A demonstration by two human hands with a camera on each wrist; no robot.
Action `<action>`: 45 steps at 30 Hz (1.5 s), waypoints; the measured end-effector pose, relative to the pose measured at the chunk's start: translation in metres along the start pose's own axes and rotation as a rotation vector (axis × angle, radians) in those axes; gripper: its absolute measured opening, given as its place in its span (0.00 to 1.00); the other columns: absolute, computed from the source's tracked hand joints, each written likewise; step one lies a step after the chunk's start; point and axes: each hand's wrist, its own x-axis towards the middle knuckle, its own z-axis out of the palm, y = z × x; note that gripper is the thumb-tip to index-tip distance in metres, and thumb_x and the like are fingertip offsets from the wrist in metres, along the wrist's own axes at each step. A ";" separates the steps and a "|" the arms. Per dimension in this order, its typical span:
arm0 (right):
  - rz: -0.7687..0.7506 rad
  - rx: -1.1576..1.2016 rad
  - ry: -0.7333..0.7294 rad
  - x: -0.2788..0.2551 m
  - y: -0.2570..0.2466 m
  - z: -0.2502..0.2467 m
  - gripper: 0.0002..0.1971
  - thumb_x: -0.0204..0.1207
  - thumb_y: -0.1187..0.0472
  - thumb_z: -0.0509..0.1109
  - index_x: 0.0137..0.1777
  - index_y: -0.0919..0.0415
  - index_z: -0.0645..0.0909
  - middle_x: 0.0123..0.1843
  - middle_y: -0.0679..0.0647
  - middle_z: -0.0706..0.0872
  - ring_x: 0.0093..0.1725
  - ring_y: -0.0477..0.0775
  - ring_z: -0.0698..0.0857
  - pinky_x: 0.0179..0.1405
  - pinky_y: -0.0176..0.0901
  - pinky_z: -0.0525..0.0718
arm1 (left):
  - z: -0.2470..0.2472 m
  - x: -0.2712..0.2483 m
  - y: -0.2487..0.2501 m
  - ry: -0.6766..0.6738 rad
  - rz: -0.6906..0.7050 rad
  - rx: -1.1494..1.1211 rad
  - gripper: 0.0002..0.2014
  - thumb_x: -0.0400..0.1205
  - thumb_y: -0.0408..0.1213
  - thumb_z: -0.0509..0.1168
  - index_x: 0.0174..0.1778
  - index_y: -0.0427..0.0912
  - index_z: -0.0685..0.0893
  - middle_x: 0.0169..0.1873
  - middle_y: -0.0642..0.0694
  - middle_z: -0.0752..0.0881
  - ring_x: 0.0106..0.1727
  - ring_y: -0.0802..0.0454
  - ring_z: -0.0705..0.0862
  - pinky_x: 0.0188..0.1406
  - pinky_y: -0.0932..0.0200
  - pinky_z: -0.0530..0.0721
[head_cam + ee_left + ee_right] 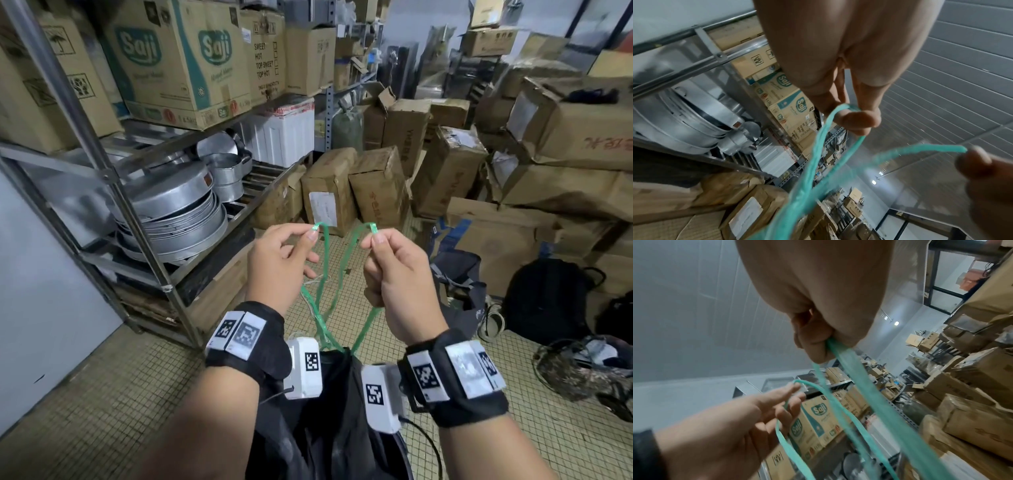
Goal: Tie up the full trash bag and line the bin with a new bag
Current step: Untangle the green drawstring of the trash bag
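Observation:
The full black trash bag [329,418] stands low in the head view, between my forearms. Two green drawstring loops [325,291] rise from its gathered mouth. My left hand [301,241] pinches the top of the left loop [840,108] between thumb and forefinger, its other fingers loosely spread. My right hand [375,241] pinches the top of the right loop [830,345], its other fingers curled into the palm. Both hands are held up at about the same height, a short gap apart. The bin is not in view.
A metal shelf rack [113,178] with stacked metal pans [178,212] and cartons stands to my left. Cardboard boxes [376,185] pile up ahead and to the right. Dark backpacks [548,301] and shoes lie on the tiled floor [102,404] at right.

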 end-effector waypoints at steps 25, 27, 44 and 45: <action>0.128 -0.199 0.006 0.023 -0.004 0.001 0.07 0.80 0.62 0.73 0.43 0.63 0.90 0.26 0.50 0.77 0.22 0.45 0.68 0.18 0.35 0.65 | 0.007 0.006 0.020 -0.250 -0.024 -0.162 0.09 0.83 0.29 0.70 0.55 0.43 0.92 0.36 0.39 0.91 0.34 0.49 0.88 0.32 0.61 0.83; 0.121 -0.177 -0.001 0.021 -0.004 -0.004 0.07 0.80 0.62 0.73 0.42 0.61 0.90 0.23 0.46 0.76 0.21 0.45 0.67 0.18 0.35 0.65 | 0.008 0.003 0.018 -0.313 -0.040 -0.117 0.08 0.83 0.28 0.70 0.54 0.41 0.91 0.38 0.38 0.91 0.33 0.48 0.88 0.32 0.60 0.84; 0.058 -0.533 -0.250 0.019 -0.005 -0.015 0.10 0.71 0.59 0.82 0.42 0.62 0.84 0.45 0.58 0.91 0.44 0.51 0.89 0.47 0.53 0.87 | 0.001 0.011 0.028 -0.458 0.208 0.339 0.11 0.79 0.34 0.76 0.52 0.54 0.94 0.44 0.52 0.85 0.48 0.53 0.86 0.49 0.58 0.83; 0.076 -0.513 -0.255 0.019 -0.005 -0.015 0.11 0.71 0.59 0.82 0.44 0.65 0.84 0.48 0.65 0.90 0.47 0.59 0.89 0.54 0.61 0.87 | 0.001 0.011 0.029 -0.468 0.227 0.375 0.11 0.79 0.35 0.76 0.53 0.55 0.94 0.43 0.51 0.84 0.47 0.53 0.84 0.48 0.57 0.81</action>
